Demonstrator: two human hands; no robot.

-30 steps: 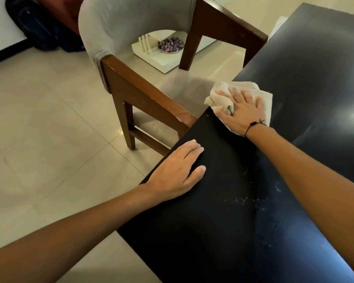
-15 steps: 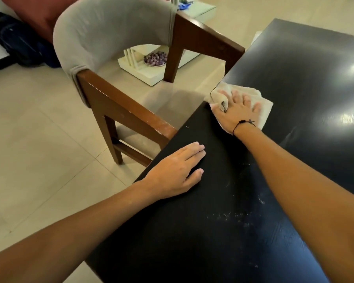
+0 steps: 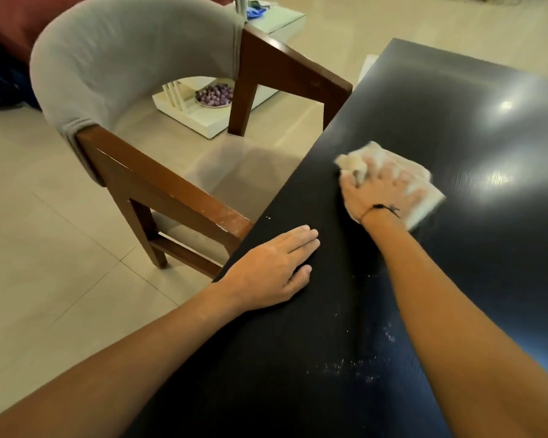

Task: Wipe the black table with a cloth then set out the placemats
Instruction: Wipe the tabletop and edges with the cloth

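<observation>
1. tiled floor [image 3: 60, 279], beige, runs around a glossy black worktop [image 3: 456, 279] that fills the right side of the view.
2. wooden armchair [image 3: 178, 191] with a grey fabric back stands at the worktop's left edge, its near arm touching that edge.
3. right hand [image 3: 383, 191] lies flat on the cloth [image 3: 424, 203], fingers spread and pressing it onto the worktop, a little in from the left edge; motion-blurred. black cord bracelet [image 3: 385, 209] on the wrist.
4. cloth is pale, crumpled, sticking out past the fingertips and on the hand's right side.
5. left hand [image 3: 272, 270] rests palm down on the worktop near the left edge, fingers straight and together, holding nothing.
6. white crumbs [image 3: 351, 366] are scattered on the worktop between the two forearms, close to the camera.
7. no placemats in view.
8. low white table [image 3: 209, 121] behind the chair carries a bowl of purple balls [image 3: 214, 94].
</observation>
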